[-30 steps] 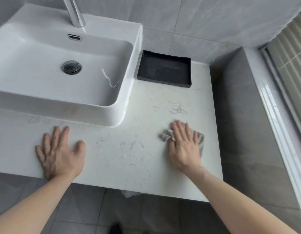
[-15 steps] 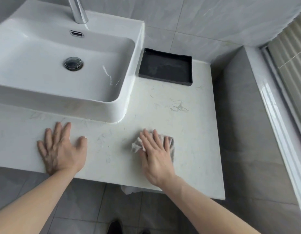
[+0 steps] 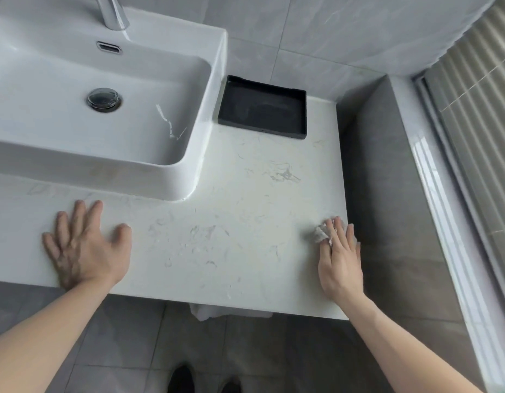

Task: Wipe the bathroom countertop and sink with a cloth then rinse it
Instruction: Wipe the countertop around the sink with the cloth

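A white marbled countertop (image 3: 231, 217) carries a white rectangular sink (image 3: 75, 129) at the left, with a chrome faucet (image 3: 111, 12) and a drain plug (image 3: 104, 99). My right hand (image 3: 340, 259) presses flat, fingers straight, on a small grey-white cloth (image 3: 320, 232) at the countertop's right edge, against the grey side wall. Most of the cloth is hidden under the fingers. My left hand (image 3: 81, 248) lies flat with spread fingers on the countertop in front of the sink, holding nothing.
A black shallow tray (image 3: 262, 110) sits at the back of the countertop, right of the sink. A grey tiled ledge (image 3: 387, 194) borders the right side, with a window blind (image 3: 478, 109) beyond. Something white (image 3: 206, 312) hangs under the counter's front edge.
My right hand slid the cloth left toward the middle, then back right to the countertop's right edge. The left hand stayed planted in front of the sink.
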`<state>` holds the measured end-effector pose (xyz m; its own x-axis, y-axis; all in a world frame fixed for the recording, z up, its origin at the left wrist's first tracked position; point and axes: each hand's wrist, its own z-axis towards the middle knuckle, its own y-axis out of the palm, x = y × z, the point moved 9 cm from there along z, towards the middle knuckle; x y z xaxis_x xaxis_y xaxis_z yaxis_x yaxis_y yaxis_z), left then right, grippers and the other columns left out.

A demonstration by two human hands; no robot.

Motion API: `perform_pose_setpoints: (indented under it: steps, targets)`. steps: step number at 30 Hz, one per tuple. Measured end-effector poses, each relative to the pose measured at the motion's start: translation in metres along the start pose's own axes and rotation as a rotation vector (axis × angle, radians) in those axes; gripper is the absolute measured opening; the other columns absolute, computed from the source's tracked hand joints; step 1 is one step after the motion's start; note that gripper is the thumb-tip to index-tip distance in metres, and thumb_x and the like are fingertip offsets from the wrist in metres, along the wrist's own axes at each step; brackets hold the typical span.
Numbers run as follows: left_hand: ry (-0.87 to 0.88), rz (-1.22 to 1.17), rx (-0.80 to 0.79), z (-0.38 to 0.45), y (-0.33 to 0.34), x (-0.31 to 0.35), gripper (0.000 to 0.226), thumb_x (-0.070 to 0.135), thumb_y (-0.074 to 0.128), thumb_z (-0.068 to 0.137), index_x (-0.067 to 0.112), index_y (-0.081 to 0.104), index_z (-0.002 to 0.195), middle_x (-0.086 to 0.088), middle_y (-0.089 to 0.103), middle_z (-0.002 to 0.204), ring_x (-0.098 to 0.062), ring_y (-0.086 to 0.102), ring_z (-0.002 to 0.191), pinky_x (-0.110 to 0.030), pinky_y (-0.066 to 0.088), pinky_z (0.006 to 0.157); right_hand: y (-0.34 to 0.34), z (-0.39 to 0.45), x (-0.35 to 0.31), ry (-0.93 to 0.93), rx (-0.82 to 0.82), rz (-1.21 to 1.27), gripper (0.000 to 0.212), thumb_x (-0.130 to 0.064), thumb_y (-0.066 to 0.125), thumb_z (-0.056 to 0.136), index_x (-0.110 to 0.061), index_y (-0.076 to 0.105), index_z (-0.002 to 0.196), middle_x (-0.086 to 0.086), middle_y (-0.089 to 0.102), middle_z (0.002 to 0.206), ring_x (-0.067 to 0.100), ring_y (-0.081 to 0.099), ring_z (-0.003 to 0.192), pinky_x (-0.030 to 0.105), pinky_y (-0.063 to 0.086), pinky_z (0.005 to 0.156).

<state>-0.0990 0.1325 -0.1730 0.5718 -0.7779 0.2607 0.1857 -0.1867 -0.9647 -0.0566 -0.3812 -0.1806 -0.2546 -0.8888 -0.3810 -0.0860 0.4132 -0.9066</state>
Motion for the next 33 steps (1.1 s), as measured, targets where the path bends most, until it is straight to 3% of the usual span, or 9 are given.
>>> perform_pose_setpoints:
  steps: [4, 9, 14, 18, 23, 27, 30, 33]
  targets:
    - [-0.003, 0.006, 0.002, 0.000, 0.000, -0.001, 0.068, 0.053, 0.041, 0.088, 0.031, 0.036, 0.151, 0.004, 0.025, 0.167, -0.025, 0.014, 0.154, -0.054, 0.005, 0.125, 0.017, -0.022, -0.045, -0.103, 0.027, -0.037, 0.053, -0.025, 0.029, 0.108, -0.027, 0.032, 0.161, -0.011, 0.014, 0.172, 0.021, -0.001, 0.161, 0.045, -0.005, 0.128]
    - [0.000, 0.004, 0.003, 0.000, 0.001, 0.000, 0.067, 0.053, 0.043, 0.088, 0.032, 0.036, 0.151, 0.003, 0.026, 0.167, -0.025, 0.014, 0.155, -0.054, 0.005, 0.125, 0.067, -0.103, -0.136, -0.449, -0.121, -0.038, 0.058, -0.036, 0.031, 0.110, -0.028, 0.015, 0.165, -0.013, 0.001, 0.173, 0.017, -0.017, 0.159, 0.047, -0.011, 0.129]
    - [0.011, 0.006, 0.019, 0.000, 0.000, 0.000, 0.065, 0.052, 0.045, 0.089, 0.031, 0.038, 0.150, 0.002, 0.027, 0.166, -0.026, 0.016, 0.154, -0.055, 0.007, 0.125, 0.078, -0.124, -0.150, -0.555, -0.172, -0.116, 0.061, -0.043, 0.024, 0.109, -0.028, 0.008, 0.166, -0.013, -0.005, 0.173, 0.019, -0.019, 0.159, 0.050, -0.008, 0.128]
    - [0.006, 0.010, 0.011, 0.001, 0.000, 0.000, 0.065, 0.052, 0.044, 0.089, 0.031, 0.037, 0.150, 0.003, 0.026, 0.166, -0.026, 0.015, 0.154, -0.055, 0.007, 0.125, 0.052, -0.099, -0.094, -0.427, -0.092, -0.144, 0.063, -0.043, 0.030, 0.108, -0.035, 0.004, 0.165, -0.014, -0.007, 0.172, 0.018, -0.018, 0.159, 0.051, -0.007, 0.129]
    - [0.009, 0.004, 0.011, 0.001, 0.000, 0.001, 0.065, 0.052, 0.044, 0.089, 0.031, 0.037, 0.150, 0.001, 0.027, 0.166, -0.026, 0.014, 0.154, -0.055, 0.007, 0.125, 0.011, -0.052, -0.001, -0.108, 0.002, -0.086, 0.060, -0.031, 0.030, 0.105, -0.031, 0.019, 0.165, -0.012, 0.005, 0.173, 0.019, -0.006, 0.161, 0.052, 0.004, 0.130]
    - [0.003, 0.000, 0.009, 0.001, 0.000, -0.001, 0.066, 0.052, 0.045, 0.089, 0.031, 0.037, 0.151, 0.002, 0.026, 0.166, -0.026, 0.014, 0.154, -0.056, 0.007, 0.124, -0.008, -0.042, 0.029, 0.088, 0.123, 0.121, 0.052, -0.017, 0.033, 0.110, -0.023, 0.031, 0.162, -0.017, 0.013, 0.169, 0.013, -0.001, 0.160, 0.048, -0.001, 0.131]
    - [-0.005, -0.005, 0.002, 0.000, 0.001, -0.002, 0.066, 0.052, 0.045, 0.089, 0.032, 0.036, 0.152, 0.003, 0.024, 0.167, -0.025, 0.013, 0.155, -0.054, 0.005, 0.125, 0.000, -0.058, 0.000, 0.032, 0.182, 0.166, 0.049, -0.015, 0.038, 0.110, -0.019, 0.039, 0.159, -0.017, 0.019, 0.166, 0.013, 0.004, 0.160, 0.047, 0.000, 0.131]
    - [-0.004, -0.009, -0.005, 0.001, 0.001, -0.002, 0.066, 0.052, 0.046, 0.089, 0.032, 0.036, 0.151, 0.003, 0.024, 0.167, -0.024, 0.012, 0.155, -0.053, 0.003, 0.126, 0.035, -0.089, -0.072, -0.212, 0.044, 0.101, 0.053, -0.017, 0.044, 0.109, -0.025, 0.035, 0.160, -0.016, 0.017, 0.169, 0.013, -0.004, 0.160, 0.050, -0.003, 0.130]
